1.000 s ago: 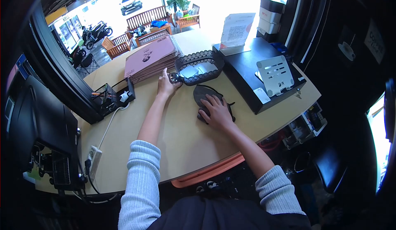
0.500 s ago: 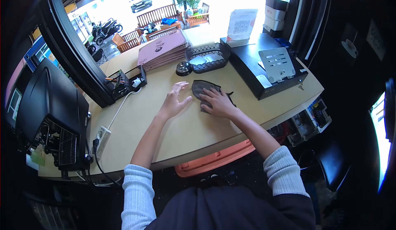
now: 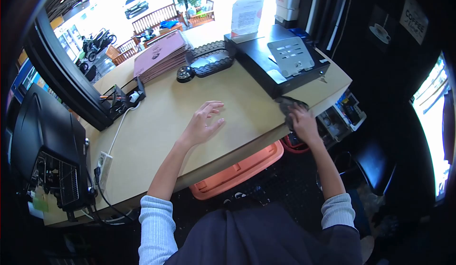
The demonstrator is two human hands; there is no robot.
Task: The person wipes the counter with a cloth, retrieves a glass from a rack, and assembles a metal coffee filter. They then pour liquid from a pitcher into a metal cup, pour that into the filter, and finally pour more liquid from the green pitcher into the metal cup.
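My right hand (image 3: 302, 119) is at the counter's front edge, on the right. Its fingers are curled over a dark grey cloth (image 3: 287, 107) that looks crumpled and slightly blurred. Part of the cloth is hidden under the hand, and it lies just in front of the black cash drawer (image 3: 280, 81). Over the middle of the pale wooden counter (image 3: 156, 122), my left hand (image 3: 200, 125) is open, fingers loosely bent and thumb apart, with nothing in it.
Along the back are a stack of pink menus (image 3: 159, 56), a black call bell (image 3: 185, 74) and a black lacy basket (image 3: 213, 68). A metal stand (image 3: 290, 56) sits on the drawer. At left are a black machine (image 3: 47, 137) and a power strip (image 3: 105, 163).
My right hand has moved right and toward me with the cloth, from mid-counter to the front edge. My left hand stays open over the counter. The view has shifted right.
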